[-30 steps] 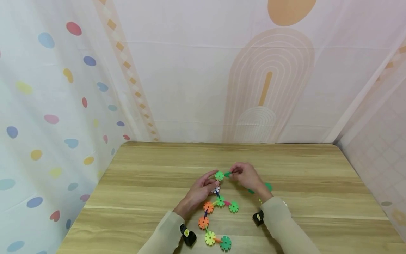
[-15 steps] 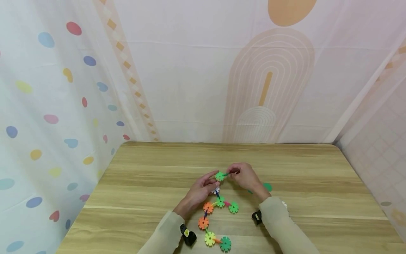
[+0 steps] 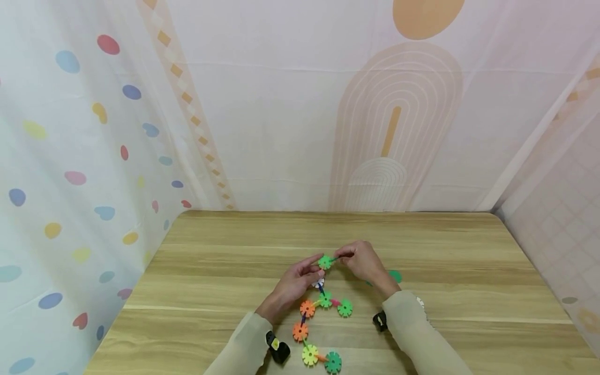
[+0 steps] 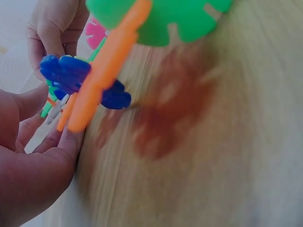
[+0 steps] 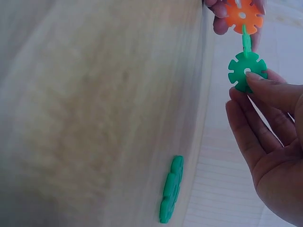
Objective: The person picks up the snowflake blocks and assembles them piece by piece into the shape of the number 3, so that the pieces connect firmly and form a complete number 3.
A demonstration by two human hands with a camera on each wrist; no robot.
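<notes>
Both hands meet above the wooden surface (image 3: 234, 291): left hand (image 3: 292, 285) fingers pinch the green disc (image 3: 324, 262) topping a snowflake-disc chain (image 3: 309, 323); right hand (image 3: 364, 263) fingers pinch a darker green piece (image 5: 246, 71) slotted beside it

Over the last second the right hand (image 3: 363, 263) drew in toward nine o'clock, bringing its dark green disc (image 5: 246, 71) against the bright green disc (image 3: 324, 262) at the chain's top, which the left hand (image 3: 295, 284) steadied. More of the loose green disc (image 3: 395, 276) on the table (image 3: 225, 271) showed at three o'clock.
</notes>
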